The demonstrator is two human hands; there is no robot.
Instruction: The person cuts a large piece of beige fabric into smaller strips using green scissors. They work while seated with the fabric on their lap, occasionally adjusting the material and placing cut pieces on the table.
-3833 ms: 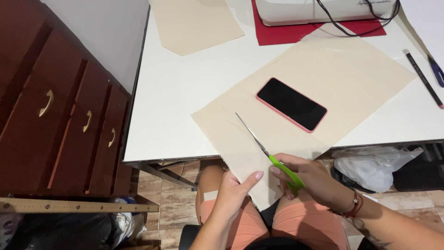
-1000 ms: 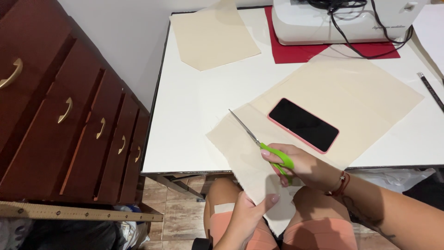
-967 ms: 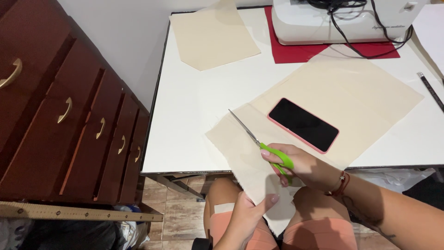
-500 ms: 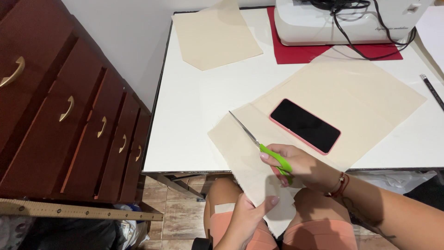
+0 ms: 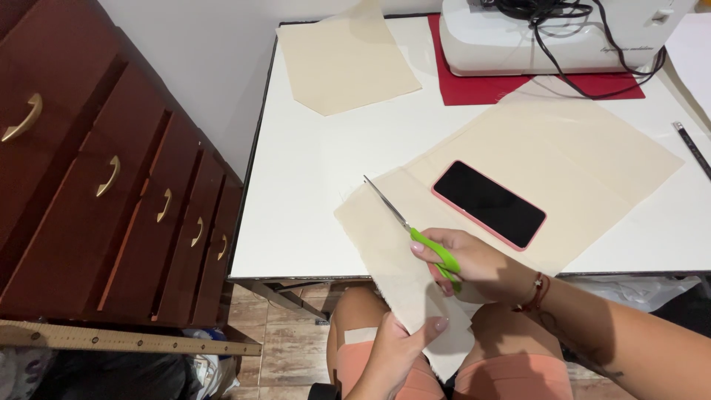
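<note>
One large sheet of cream fabric (image 5: 548, 159) lies across the white table (image 5: 311, 178), its near corner hanging over the front edge toward the person's lap. The cloth is plain, pale beige and flat, with a slightly frayed left edge. The right hand (image 5: 474, 263) is closed through the green handles of a pair of scissors (image 5: 411, 230), whose thin metal blades sit nearly together and point up and left along the fabric's left margin. The left hand (image 5: 396, 352) pinches the hanging strip below the table edge, thumb on top.

A black phone in a pink case (image 5: 489, 204) rests on the fabric just beside the right hand, close to the scissors' handles. Farther back lie a second cut fabric piece (image 5: 348, 63), a white sewing machine (image 5: 555, 33) with black cables on a red mat (image 5: 474, 89), and a dark pencil (image 5: 692, 148) at the right edge. A dark wooden chest of drawers (image 5: 111, 200) stands left of the table, with a wooden ruler (image 5: 126, 341) below it.

Compared with half a second earlier, the blades have advanced slightly up the fabric; both grips are unchanged.
</note>
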